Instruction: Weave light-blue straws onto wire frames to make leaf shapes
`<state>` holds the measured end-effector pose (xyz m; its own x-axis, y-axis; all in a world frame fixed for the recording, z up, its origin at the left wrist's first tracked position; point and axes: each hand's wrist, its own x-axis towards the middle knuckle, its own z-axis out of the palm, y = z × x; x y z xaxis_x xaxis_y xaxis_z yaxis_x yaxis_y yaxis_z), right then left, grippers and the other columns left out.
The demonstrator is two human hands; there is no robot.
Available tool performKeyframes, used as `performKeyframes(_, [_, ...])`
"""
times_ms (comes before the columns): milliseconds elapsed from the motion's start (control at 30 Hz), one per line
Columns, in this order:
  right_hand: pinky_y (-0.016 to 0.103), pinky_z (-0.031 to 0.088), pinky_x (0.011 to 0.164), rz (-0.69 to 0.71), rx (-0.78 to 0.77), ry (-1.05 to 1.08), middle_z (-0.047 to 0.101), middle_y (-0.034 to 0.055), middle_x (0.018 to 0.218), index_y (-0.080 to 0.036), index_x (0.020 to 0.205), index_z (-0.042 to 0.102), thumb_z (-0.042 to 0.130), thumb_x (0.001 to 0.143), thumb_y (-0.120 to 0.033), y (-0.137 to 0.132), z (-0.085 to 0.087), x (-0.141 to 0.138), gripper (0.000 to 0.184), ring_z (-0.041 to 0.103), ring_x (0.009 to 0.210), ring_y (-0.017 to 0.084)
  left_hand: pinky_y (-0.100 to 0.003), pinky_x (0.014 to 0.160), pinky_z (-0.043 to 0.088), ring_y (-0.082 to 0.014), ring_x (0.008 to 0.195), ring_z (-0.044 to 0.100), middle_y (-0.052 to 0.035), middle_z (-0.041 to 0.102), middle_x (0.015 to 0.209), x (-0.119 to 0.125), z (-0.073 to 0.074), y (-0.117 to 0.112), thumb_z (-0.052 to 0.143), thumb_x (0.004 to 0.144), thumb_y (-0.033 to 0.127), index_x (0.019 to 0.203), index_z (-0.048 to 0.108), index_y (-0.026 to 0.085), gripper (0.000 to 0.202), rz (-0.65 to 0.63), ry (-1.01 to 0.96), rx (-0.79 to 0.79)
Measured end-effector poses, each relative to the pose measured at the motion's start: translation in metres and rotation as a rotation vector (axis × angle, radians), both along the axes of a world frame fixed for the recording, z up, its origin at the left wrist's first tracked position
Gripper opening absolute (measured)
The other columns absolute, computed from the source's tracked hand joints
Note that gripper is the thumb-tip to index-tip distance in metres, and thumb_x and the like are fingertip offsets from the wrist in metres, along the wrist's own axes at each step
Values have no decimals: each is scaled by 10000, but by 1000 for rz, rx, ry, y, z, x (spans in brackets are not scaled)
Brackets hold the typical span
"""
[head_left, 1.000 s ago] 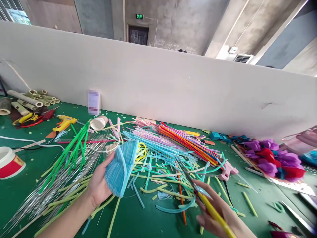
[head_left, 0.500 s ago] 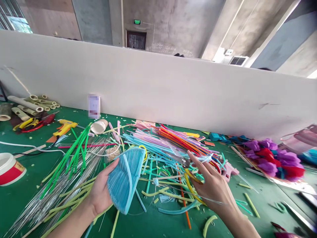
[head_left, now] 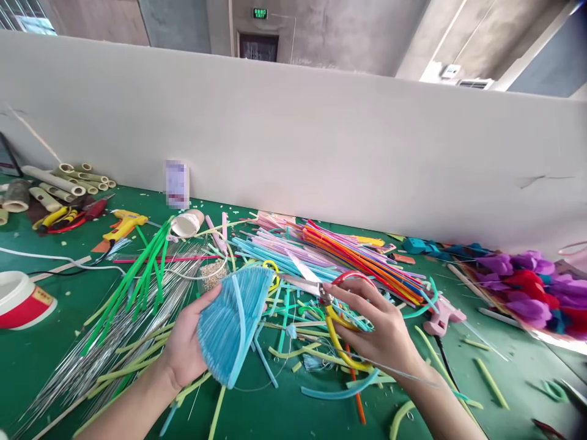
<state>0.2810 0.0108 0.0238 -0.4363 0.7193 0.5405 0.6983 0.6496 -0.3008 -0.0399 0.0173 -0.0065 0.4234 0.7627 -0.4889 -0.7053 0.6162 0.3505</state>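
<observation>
My left hand (head_left: 186, 342) grips a light blue fan-shaped piece (head_left: 233, 321) made of thin strips, held just above the green table (head_left: 55, 342). My right hand (head_left: 383, 333) is closed on scissors (head_left: 321, 293) with a red and a yellow handle loop. The blades are parted and point left toward the fan's upper edge. A thin clear wire trails from under my right wrist. Beneath both hands lies a heap of coloured plastic strips (head_left: 339, 253) in blue, pink, orange and green.
Thin silver wires (head_left: 114, 342) and green strips (head_left: 142, 263) lie at left. A yellow glue gun (head_left: 121, 225), bamboo tubes (head_left: 64, 183) and a red-white tub (head_left: 22, 299) sit far left. A pink glue gun (head_left: 443, 315) and purple-red flowers (head_left: 527, 287) lie right. A white partition (head_left: 321, 146) backs the table.
My right hand rose from the table's near edge and moved left, turning the scissors so the blades now point at the fan. My left hand kept the fan almost still.
</observation>
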Motion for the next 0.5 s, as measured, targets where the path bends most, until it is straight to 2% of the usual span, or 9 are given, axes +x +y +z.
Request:
performKeyframes(133, [336, 552, 796, 45, -45, -162, 597, 92, 1157, -338, 1352, 566, 628, 863, -154, -4, 5, 0, 526, 626, 1011, 222, -559, 1008, 473, -379, 1092, 674, -220, 748, 1062, -1, 1, 0, 507, 957, 342, 1237, 662, 41, 440, 10, 4, -11])
performKeyframes(333, [319, 562, 762, 32, -46, -195, 617, 93, 1134, -339, 1341, 583, 603, 888, -184, -8, 9, -3, 478, 652, 952, 202, -640, 979, 453, -418, 1049, 683, -219, 751, 1047, -6, 5, 3, 455, 960, 336, 1098, 739, 50, 426, 50, -13, -18])
performKeyframes(500, [301, 560, 708, 2, -36, -238, 620, 94, 1134, -346, 1335, 589, 602, 896, -210, -13, 17, -4, 460, 658, 903, 194, -626, 953, 478, -417, 1037, 688, -238, 750, 1025, -10, 3, 5, 437, 952, 351, 1049, 751, 32, 458, -8, -77, 9])
